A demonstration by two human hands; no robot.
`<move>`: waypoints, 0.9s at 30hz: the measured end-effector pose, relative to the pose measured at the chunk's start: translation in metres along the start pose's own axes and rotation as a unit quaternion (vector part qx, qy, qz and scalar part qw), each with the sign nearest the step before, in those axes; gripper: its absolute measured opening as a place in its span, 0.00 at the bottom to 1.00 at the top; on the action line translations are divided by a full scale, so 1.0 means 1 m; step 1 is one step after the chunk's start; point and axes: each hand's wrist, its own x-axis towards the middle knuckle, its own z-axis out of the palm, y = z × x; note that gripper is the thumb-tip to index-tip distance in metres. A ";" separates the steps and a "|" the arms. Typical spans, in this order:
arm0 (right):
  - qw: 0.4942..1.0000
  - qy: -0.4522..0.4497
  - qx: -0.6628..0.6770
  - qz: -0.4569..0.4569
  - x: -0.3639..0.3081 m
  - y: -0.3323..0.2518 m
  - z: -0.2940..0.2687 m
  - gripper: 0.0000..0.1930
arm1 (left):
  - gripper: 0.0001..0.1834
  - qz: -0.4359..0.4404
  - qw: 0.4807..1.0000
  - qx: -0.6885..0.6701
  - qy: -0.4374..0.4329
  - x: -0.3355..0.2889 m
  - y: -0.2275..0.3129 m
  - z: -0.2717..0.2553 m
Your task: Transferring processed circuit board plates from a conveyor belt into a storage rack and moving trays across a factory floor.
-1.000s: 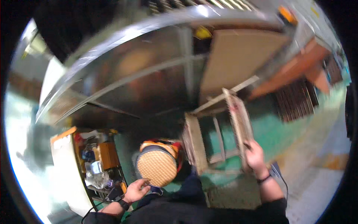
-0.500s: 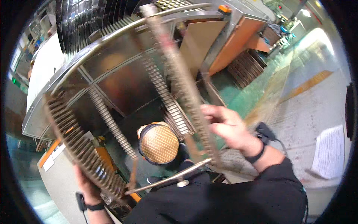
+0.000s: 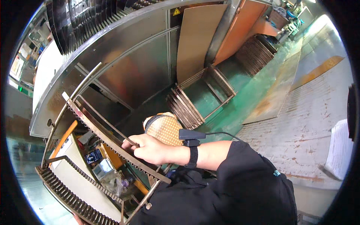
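Rack [image 3: 103,135] hides most of the left hand [image 3: 78,219], grip unclear; the right hand [image 3: 150,149] curls tightly round its side.

Yel. warning triangle [image 3: 176,12] on mach. front [image 3: 142,67]; sheet [image 3: 339,150] illeg.

Industrial workshop: a steel-panelled machine [image 3: 138,71] bears a yellow warning sign [image 3: 176,12]; slatted racks [image 3: 255,56] stand on green flooring [image 3: 245,87].

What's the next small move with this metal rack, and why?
I'd probably firm up the left hand on the metal rack: only a sliver of that hand shows at the rack's slotted edge, while the right hand grips the opposite side.
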 end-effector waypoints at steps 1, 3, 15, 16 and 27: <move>1.000 -0.006 0.004 0.003 0.000 0.003 -0.007 0.19 | 0.36 -0.007 1.000 -0.004 0.011 -0.004 -0.002 0.004; 1.000 -0.003 0.022 -0.013 0.006 0.009 -0.015 0.20 | 0.35 -0.018 0.999 -0.011 0.030 -0.012 -0.003 0.008; 0.974 -0.172 0.020 0.144 0.071 -0.051 0.007 0.26 | 0.25 -0.062 0.971 -0.192 0.127 -0.071 -0.011 -0.038; 0.969 -0.187 0.008 0.159 0.082 -0.049 0.019 0.25 | 0.24 -0.068 0.962 -0.242 0.110 -0.080 -0.010 -0.054; 0.895 -0.308 -0.322 0.012 0.244 0.006 0.260 0.18 | 0.25 -0.031 0.911 -0.239 0.335 -0.115 -0.044 -0.222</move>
